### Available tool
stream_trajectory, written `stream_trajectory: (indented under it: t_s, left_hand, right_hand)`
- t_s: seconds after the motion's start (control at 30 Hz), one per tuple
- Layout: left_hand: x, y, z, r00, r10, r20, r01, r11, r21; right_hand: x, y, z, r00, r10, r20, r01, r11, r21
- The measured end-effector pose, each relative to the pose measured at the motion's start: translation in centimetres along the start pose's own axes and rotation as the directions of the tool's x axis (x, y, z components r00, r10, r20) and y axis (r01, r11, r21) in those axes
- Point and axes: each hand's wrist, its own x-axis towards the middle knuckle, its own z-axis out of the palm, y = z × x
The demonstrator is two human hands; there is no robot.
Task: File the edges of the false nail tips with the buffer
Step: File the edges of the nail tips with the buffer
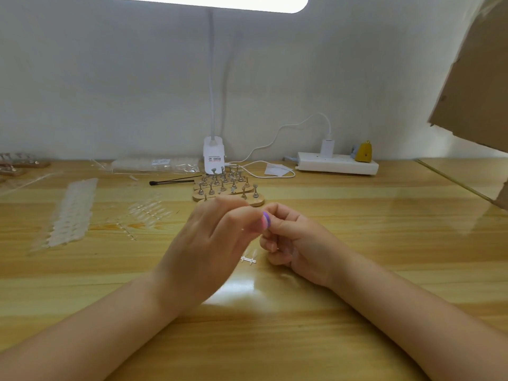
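My right hand grips a small buffer with purple, pink and white layers, seen end-on between thumb and forefinger. My left hand is raised against it, blurred, with its fingertips pinched together at the buffer; whatever they hold is hidden, so I cannot tell if it is a nail tip. A small clear strip of nail tips lies on the wooden table just below both hands.
Wooden stands with metal nail holders sit behind my hands. Clear nail tip strips and loose tips lie at the left. A brush, lamp base, power strip and bagged tips line the back wall.
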Motion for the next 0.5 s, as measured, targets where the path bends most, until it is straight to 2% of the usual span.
stream_trajectory:
  t_s: [0.07, 0.17, 0.23, 0.3, 0.37, 0.43, 0.5]
  left_hand:
    - [0.0, 0.3, 0.1, 0.999, -0.004, 0.042, 0.005, 1.000, -0.027]
    - [-0.2, -0.6, -0.3, 0.986, -0.117, 0.119, 0.121, 0.992, -0.026]
    - [-0.2, -0.8, -0.4, 0.986, -0.141, 0.084, 0.147, 0.987, -0.063]
    - [0.0, -0.4, -0.2, 0.993, -0.106, 0.045, 0.111, 0.988, -0.106]
    - [0.1, -0.2, 0.1, 0.993, -0.083, 0.079, 0.091, 0.990, -0.108]
    - [-0.1, -0.4, -0.1, 0.983, -0.125, 0.133, 0.137, 0.987, -0.083]
    - [-0.3, -0.7, -0.3, 0.979, -0.158, 0.127, 0.170, 0.981, -0.092]
  right_hand:
    - [-0.1, 0.0, -0.1, 1.000, -0.016, 0.018, 0.016, 1.000, -0.012]
    - [-0.1, -0.1, -0.2, 1.000, -0.021, 0.004, 0.021, 1.000, 0.002]
    - [0.0, 0.0, -0.1, 1.000, -0.029, -0.003, 0.029, 1.000, 0.005]
    - [0.1, 0.1, -0.1, 0.999, -0.038, -0.009, 0.038, 0.999, 0.003]
    - [0.1, 0.2, -0.2, 0.999, -0.040, -0.013, 0.040, 0.999, 0.003]
    - [0.0, 0.1, -0.2, 0.999, -0.040, -0.016, 0.040, 0.999, 0.010]
    - [0.0, 0.1, -0.1, 0.999, -0.045, -0.017, 0.045, 0.999, 0.002]
